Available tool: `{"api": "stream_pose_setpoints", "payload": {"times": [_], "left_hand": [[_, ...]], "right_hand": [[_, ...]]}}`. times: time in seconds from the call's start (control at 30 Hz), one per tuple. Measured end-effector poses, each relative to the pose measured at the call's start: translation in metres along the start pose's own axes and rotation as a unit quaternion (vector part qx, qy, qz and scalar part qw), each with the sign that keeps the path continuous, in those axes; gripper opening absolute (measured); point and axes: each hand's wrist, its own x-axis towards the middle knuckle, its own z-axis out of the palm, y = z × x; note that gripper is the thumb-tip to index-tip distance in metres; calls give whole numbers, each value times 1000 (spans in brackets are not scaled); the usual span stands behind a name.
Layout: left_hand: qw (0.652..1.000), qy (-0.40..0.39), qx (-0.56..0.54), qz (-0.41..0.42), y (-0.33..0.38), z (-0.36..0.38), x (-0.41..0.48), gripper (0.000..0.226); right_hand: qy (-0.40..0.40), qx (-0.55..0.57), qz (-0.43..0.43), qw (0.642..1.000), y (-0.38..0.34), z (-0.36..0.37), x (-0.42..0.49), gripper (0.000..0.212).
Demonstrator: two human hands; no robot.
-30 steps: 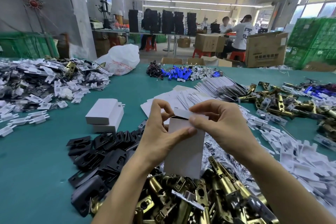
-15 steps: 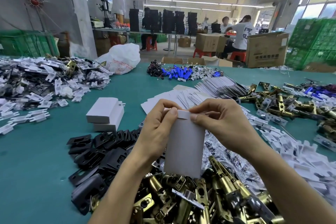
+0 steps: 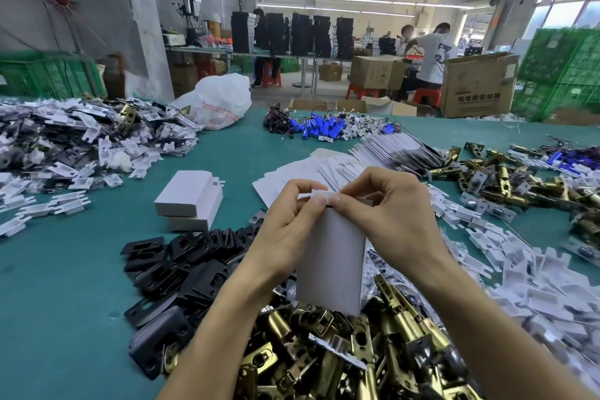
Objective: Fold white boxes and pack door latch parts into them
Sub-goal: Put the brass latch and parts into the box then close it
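Note:
I hold a white box [image 3: 331, 256] upright over the pile of brass latch bolts [image 3: 341, 347]. My left hand [image 3: 285, 230] grips its left side, thumb at the top flap. My right hand [image 3: 389, 214] curls over the top right corner and pinches the end flap down with thumb and forefinger. Two folded white boxes [image 3: 188, 198] are stacked to the left on the green table [image 3: 58, 286]. Flat white box blanks [image 3: 324, 169] lie fanned out just behind my hands.
Black strike plates [image 3: 181, 266] are heaped at my left. White bagged parts [image 3: 519, 273] spread along the right, more brass latches [image 3: 506, 178] behind them. A pile of bagged parts [image 3: 65, 143] fills the far left; blue cylinders [image 3: 321, 130] lie at the back.
The top flap stood open a second ago. Both hands have since pressed it down into the box mouth, and the box has stayed in place.

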Motion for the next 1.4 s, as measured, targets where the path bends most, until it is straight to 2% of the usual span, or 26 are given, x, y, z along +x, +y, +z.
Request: {"api": "stream_pose_setpoints", "payload": {"times": [0.1,0.2,0.3,0.5,0.6,0.7,0.8,0.87,1.07,1.2,1.3,1.4], "left_hand": [[1000,2,-10,-21,-1,0,1,21],[999,12,-28,-35,1,0,1,25],[998,28,-35,-41,2,-4,1,28],[997,-4,-36,-67,9,-9,1,32],[993,-24,-74,-86,10,-14,1,28],[989,-77,-88,-90,8,-19,-2,18],[987,-123,-78,-68,5,-24,-4,38],[988,-122,-76,-47,6,-25,-5,40],[995,-78,-60,-9,4,-19,-6,22],[995,-88,-53,-12,4,-21,-5,23],[996,-77,-35,-22,3,-21,-4,28],[992,-98,-15,-73,2,-21,-3,45]], "right_hand": [[3,-47,-25,999,-3,0,-1,13],[-34,-81,-66,994,-9,0,-2,9],[-113,5,-47,992,-7,-7,-4,5],[-184,86,-1,979,15,-19,-13,31],[-184,111,-6,977,22,-16,-18,34],[-182,165,10,969,26,-16,-18,31],[-184,219,22,958,27,-18,-19,29],[-185,233,22,955,27,-19,-19,27],[-193,237,39,951,29,-18,-16,20],[-195,258,56,945,32,-18,-17,28],[-184,272,58,943,34,-17,-20,27],[-156,272,46,948,35,-19,-21,26]]}}
